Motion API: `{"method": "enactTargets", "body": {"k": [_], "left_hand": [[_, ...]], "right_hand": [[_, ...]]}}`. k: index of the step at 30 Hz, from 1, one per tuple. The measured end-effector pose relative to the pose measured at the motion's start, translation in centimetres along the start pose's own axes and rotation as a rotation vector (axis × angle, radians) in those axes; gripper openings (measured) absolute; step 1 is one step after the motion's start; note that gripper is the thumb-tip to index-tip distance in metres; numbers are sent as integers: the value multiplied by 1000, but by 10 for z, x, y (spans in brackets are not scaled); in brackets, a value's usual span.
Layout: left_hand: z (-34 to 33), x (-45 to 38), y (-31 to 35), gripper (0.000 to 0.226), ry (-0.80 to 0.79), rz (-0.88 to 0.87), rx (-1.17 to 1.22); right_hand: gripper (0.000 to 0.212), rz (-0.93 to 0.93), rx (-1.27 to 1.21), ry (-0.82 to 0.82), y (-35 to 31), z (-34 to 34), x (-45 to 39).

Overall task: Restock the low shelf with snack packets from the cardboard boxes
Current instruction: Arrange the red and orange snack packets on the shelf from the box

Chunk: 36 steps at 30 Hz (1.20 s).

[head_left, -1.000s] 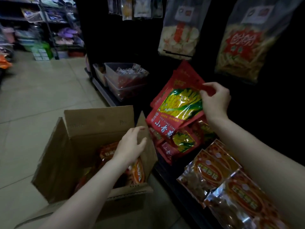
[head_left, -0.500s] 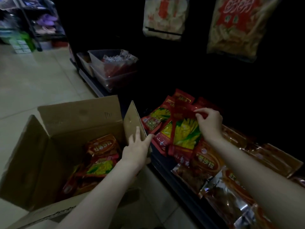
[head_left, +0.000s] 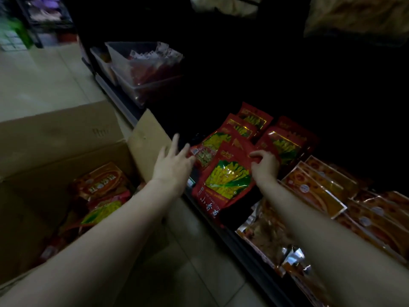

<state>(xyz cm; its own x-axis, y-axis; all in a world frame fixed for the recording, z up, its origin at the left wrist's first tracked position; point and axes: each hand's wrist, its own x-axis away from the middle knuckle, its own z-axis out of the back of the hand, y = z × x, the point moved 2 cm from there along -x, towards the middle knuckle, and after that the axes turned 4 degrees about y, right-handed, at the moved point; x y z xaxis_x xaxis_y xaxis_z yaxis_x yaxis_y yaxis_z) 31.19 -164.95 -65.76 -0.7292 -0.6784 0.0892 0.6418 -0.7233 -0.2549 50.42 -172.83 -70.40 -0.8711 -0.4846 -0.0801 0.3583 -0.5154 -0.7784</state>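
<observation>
Right hand [head_left: 264, 166] pinching the upper right edge of the red packet [head_left: 225, 185], now laid flat on the low shelf [head_left: 254, 247] just right of the cardboard box [head_left: 59, 138]; earlier held raised. Left hand [head_left: 172, 165], fingers spread and empty, has left the box flap, reaching toward the packet

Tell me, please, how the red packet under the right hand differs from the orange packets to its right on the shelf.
The red packet shows a yellow-green picture; the orange packets show orange labels in clear, shiny film. The red packet overhangs the shelf edge with the right hand on its top; the orange packets lie untouched in an overlapping row. Both lie flat on the low shelf.
</observation>
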Motion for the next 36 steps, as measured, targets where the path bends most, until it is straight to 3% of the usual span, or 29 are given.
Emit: {"method": "enactTargets", "body": {"k": [3,5,10,12,16,20,22,25,29,36], "left_hand": [[-4,-8,39,46,75,-131,-152],[-19,-11,77,48,22,-198,-110],[-85,-18,106,95,-387,95,589],[-105,-17,111,109,-448,112,683],[-122,-24,119,116,-372,135,704],[-134,-39,104,107,-243,109,725],[-139,-44,93,102,-154,77,713],[-140,-48,86,95,-64,37,704],[-129,-63,93,86,61,-81,584],[-110,-78,129,80,234,-126,619]], "right_hand": [[30,44,113,-27,13,-3,-17],[31,60,151,-43,17,-5,-22],[31,90,117,-125,44,-18,-22],[35,73,109,-167,57,-22,-22],[56,69,119,-116,72,-19,-37],[62,108,347,-41,84,-18,-63],[64,95,353,-80,86,-21,-72],[56,87,243,-165,86,-26,-76],[38,175,324,-87,85,-14,-85],[34,277,425,-119,83,9,-103]]}}
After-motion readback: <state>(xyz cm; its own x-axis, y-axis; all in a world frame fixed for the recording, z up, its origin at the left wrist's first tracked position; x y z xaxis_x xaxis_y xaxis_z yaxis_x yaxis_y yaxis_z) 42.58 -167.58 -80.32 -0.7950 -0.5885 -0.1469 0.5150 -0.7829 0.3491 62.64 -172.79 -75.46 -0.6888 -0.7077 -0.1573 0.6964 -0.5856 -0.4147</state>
